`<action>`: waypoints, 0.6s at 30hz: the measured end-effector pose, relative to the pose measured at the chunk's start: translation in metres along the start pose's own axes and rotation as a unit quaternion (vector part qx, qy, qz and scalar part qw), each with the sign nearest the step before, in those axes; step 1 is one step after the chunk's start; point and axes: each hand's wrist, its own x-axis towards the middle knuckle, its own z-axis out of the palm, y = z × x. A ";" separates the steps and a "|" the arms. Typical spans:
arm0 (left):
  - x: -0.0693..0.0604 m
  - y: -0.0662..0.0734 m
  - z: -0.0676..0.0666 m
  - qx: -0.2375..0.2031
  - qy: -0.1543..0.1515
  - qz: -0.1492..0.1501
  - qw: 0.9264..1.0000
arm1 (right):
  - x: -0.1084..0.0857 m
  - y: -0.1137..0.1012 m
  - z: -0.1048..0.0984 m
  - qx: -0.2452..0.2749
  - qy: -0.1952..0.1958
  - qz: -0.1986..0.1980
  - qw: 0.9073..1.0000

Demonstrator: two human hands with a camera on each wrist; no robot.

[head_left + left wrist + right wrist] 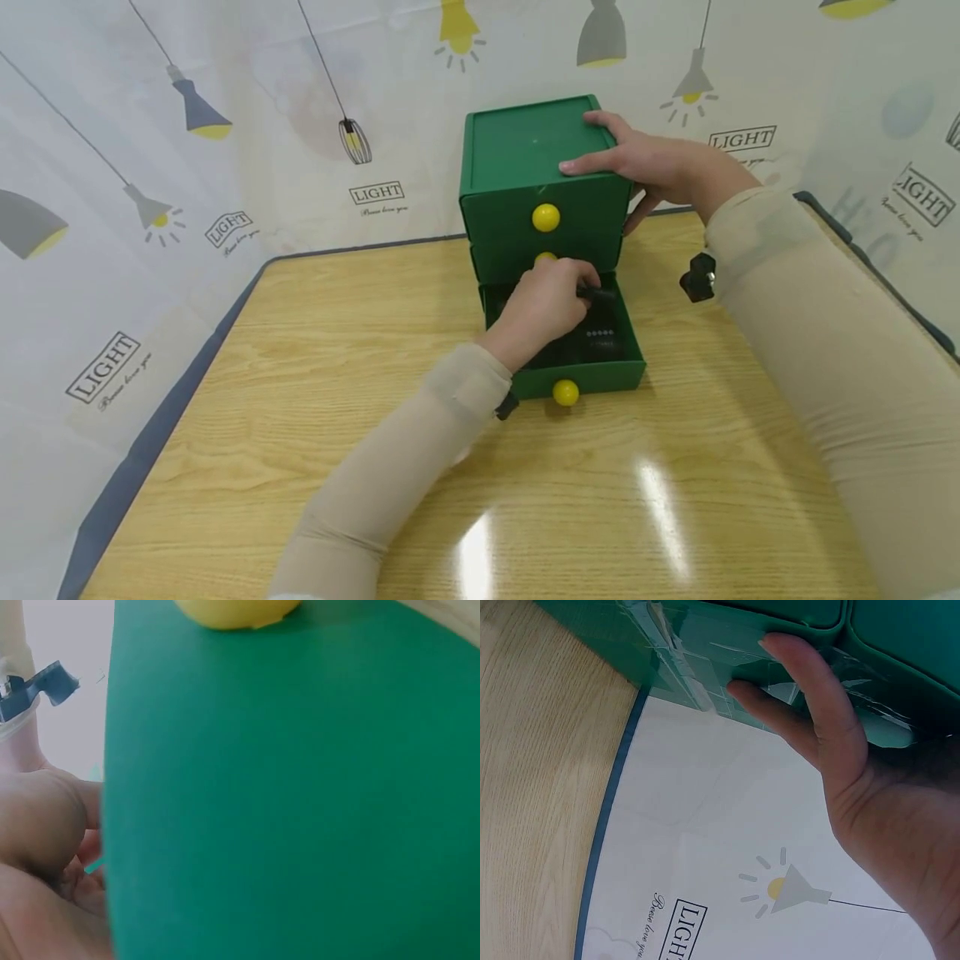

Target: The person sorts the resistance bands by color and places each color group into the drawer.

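Note:
A green drawer cabinet [536, 150] with yellow knobs stands on the table, its bottom drawer [577, 377] pulled out. My left hand [543, 304] reaches into that drawer, fingers curled, pinching a small black item [597, 293] whose kind I cannot make out. Below it in the drawer lies a dark thing [600, 342] with a row of pale dots. My right hand [648, 162] rests on the cabinet's right side, thumb and fingers spread over the top edge and side wall. In the right wrist view, its fingers [832, 712] touch clear tape on the green wall. The drawer front hides most of the left hand [45, 825] in the left wrist view.
The wooden table [337, 375] carries the cabinet near its back edge. Behind stands a pale backdrop [285, 100] printed with lamps and the word LIGHT. Small black devices, one on the right wrist [699, 277], sit on both cuffs.

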 end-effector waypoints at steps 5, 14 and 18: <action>0.003 -0.001 0.005 -0.010 -0.023 -0.011 1.000 | 0.001 0.001 0.000 -0.002 0.002 -0.001 1.000; 0.001 -0.001 0.008 -0.002 -0.029 -0.025 0.999 | 0.002 0.000 0.000 -0.002 0.004 0.005 1.000; 0.001 -0.004 0.010 -0.014 -0.028 -0.023 0.999 | 0.001 0.000 0.001 -0.004 0.005 0.004 1.000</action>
